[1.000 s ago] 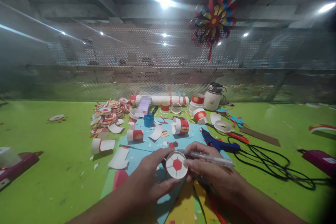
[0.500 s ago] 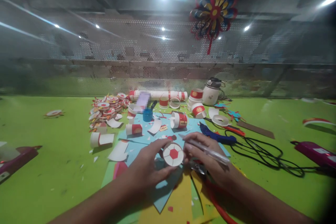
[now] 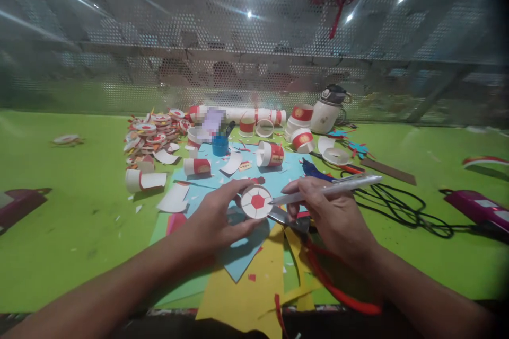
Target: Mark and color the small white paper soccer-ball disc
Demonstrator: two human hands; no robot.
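Observation:
A round white paper disc (image 3: 248, 210) with a red hexagon and dark lines running out to its rim is pinched between the thumb and fingers of my left hand (image 3: 217, 214). In my right hand (image 3: 332, 212) is a clear-barrelled pen (image 3: 345, 186), its tip at the disc's right edge. Below my right hand lies a pair of scissors (image 3: 342, 296) with red handles, partly hidden by it. Light blue paper (image 3: 238, 259) and yellow paper (image 3: 238, 296) are spread beneath both hands.
Cut paper cups (image 3: 271, 154) lie beyond my hands. A pile of decorated discs (image 3: 153, 132) is at the back left, near a blue pot (image 3: 220, 145). To the right are a blue glue gun (image 3: 314, 169), black cable (image 3: 409, 212) and a white bottle (image 3: 326, 114).
The view has tipped downward. The pen has swung so its back end points up and right, and its tip has come to the disc's edge. My left hand still holds the disc.

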